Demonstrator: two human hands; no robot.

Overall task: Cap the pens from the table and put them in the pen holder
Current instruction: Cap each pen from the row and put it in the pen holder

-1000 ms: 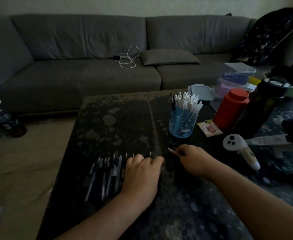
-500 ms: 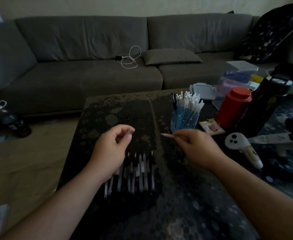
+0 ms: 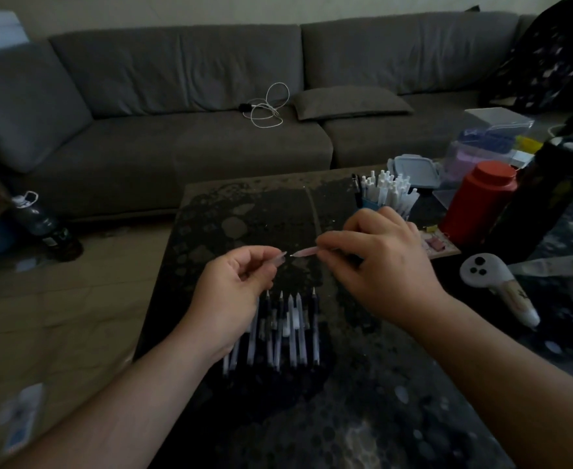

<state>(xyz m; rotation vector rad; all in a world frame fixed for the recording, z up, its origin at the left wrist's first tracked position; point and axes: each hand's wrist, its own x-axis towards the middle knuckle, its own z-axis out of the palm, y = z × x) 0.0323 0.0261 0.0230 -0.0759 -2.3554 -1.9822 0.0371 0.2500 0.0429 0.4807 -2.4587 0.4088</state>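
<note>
Left hand [image 3: 231, 292] raised over the bench [image 3: 362, 401], thumb and forefinger pinched on a small clear cap [image 3: 280, 257], other fingers curled loosely. Right hand [image 3: 379, 265] level with it at 3 o'clock, fingers closed round a pink pen [image 3: 307, 252], nib pointing toward 9 o'clock at the cap. Nib and cap just apart, not touching; whether the cap's open end faces the nib, too blurred to tell.

Below the hands, at 6 o'clock from the cap, a row of uncapped pens [image 3: 288, 330] flat on the bench, side by side, nibs toward 12 o'clock; leftmost ones partly hidden under the left wrist. Exact count not readable.

Holder [image 3: 369, 203], blue, at 1 o'clock from the held pen, mostly hidden behind the right hand, packed with upright white-capped pens [image 3: 390, 187]. Red canister [image 3: 478, 201] at 3 o'clock from the holder, upright. Dark flask [image 3: 549, 191] beyond it toward 3 o'clock. White controller [image 3: 494, 282] lying at 3 o'clock from the right hand, well apart from it. Lidded box [image 3: 413, 167] just behind the holder at 12 o'clock.

Grey sofa [image 3: 176, 137] across the far side, white cable [image 3: 268, 108] coiled on its seat. Dark bottle [image 3: 41, 221] on the floor at 9 o'clock.
</note>
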